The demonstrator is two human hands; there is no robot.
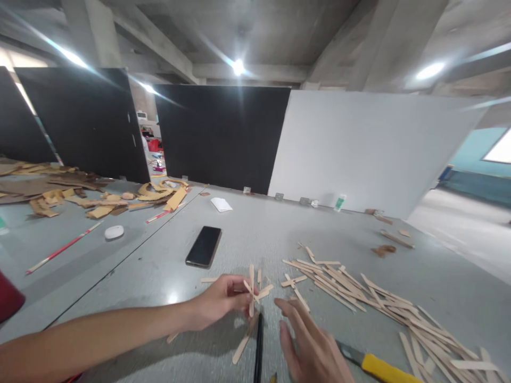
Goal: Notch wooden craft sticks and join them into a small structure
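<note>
My left hand point(223, 302) is closed, its thumb and fingers pinching wooden craft sticks point(251, 284) that cross each other, one of them upright. More craft sticks lie on the table just behind and below it, partly hidden by the fingers. My right hand point(305, 338) is over the table to the right with its fingers stretched out and apart, and I see nothing in it. A black pen-like rod point(258, 348) lies between the two hands. Beside my right hand is a cutter knife with a yellow handle point(387, 369), partly covered by the hand.
A loose pile of craft sticks point(383, 306) spreads over the right of the grey table point(159, 276). A phone point(204, 247), a folded white paper point(221, 205) and a white earbud case point(114, 232) lie farther back. Cardboard scraps point(51, 186) cover the left. Black and white panels stand behind.
</note>
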